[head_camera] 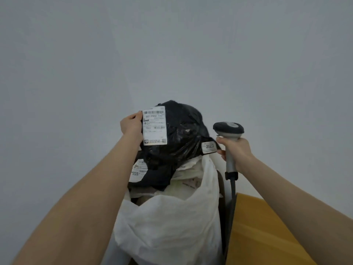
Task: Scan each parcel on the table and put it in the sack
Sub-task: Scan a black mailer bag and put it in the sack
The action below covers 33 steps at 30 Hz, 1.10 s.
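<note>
A black plastic parcel [181, 134] with a white shipping label [154, 125] is held up over the mouth of the white sack [172, 222]. My left hand [131, 125] grips its left edge beside the label. My right hand [236, 150] grips the handle of a grey barcode scanner [229, 131] and also touches the parcel's right corner, which bears a small label. Inside the sack lie another black parcel [152, 176] and pale parcels [183, 188].
A yellow-brown table surface [267, 232] shows at the lower right, beside the sack. The scanner's dark cable [232, 197] runs down between sack and table. A plain grey wall fills the background.
</note>
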Motion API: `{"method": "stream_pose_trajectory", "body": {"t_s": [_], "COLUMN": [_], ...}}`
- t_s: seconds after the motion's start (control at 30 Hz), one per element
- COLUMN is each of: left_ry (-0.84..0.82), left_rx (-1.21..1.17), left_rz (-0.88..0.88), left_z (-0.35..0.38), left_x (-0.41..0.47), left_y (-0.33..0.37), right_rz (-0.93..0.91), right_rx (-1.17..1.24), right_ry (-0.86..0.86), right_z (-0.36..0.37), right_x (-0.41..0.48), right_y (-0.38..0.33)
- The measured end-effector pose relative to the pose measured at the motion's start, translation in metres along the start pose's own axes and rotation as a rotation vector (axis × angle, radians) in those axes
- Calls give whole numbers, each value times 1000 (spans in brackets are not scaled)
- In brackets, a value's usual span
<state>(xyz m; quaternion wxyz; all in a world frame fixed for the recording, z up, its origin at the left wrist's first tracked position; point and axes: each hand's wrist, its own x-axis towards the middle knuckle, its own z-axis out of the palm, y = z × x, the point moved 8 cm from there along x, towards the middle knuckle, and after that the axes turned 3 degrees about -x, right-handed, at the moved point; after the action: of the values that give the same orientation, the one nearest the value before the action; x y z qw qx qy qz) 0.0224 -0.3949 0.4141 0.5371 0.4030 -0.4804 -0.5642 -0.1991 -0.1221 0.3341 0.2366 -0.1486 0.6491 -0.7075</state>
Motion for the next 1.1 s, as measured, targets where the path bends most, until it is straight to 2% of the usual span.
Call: {"method": "stream_pose_trajectory", "body": {"t_s": [0.13,0.17,0.2,0.27,0.33,0.4,0.5,0.57,0.6,0.7,0.73,0.8,0.9,1.1], "left_ry": [92,51,-30,-185,-343,-539,-794,-808,-762,-617,-676,-718,-878,-1193], "left_rx": [281,439,698,1214,1374,1379,1529,1592,1571,1496,1423,1320,1229,1150], "left_rz": [-88,-105,-96,41,274,376,245,131,156,467,560,634,673,678], "left_z": [-44,-51,-54,-50,-23,9,29,23,26,61,93,120,163,237], "left_x": [31,33,36,30,12,-11,-38,-37,-35,-41,-68,-89,-147,-312], "left_y": [-53,-67,-82,-100,-103,-117,-159,-173,-168,-132,-130,-123,-133,-178], "right_rz": [60,76,89,121,152,174,219,263,279,370,373,412,414,328], "right_rx": [-24,-38,-52,-74,-65,-51,15,47,66,148,208,274,347,321], "right_ry": [6,7,5,2,8,27,64,92,105,154,231,233,271,524], "right_z": [21,25,30,39,45,45,36,24,16,-6,-36,-45,-78,-220], "right_x": [6,7,9,10,11,11,5,-1,-7,-21,-34,-42,-63,-128], "right_y": [25,32,38,52,63,72,84,95,97,114,119,127,129,126]}}
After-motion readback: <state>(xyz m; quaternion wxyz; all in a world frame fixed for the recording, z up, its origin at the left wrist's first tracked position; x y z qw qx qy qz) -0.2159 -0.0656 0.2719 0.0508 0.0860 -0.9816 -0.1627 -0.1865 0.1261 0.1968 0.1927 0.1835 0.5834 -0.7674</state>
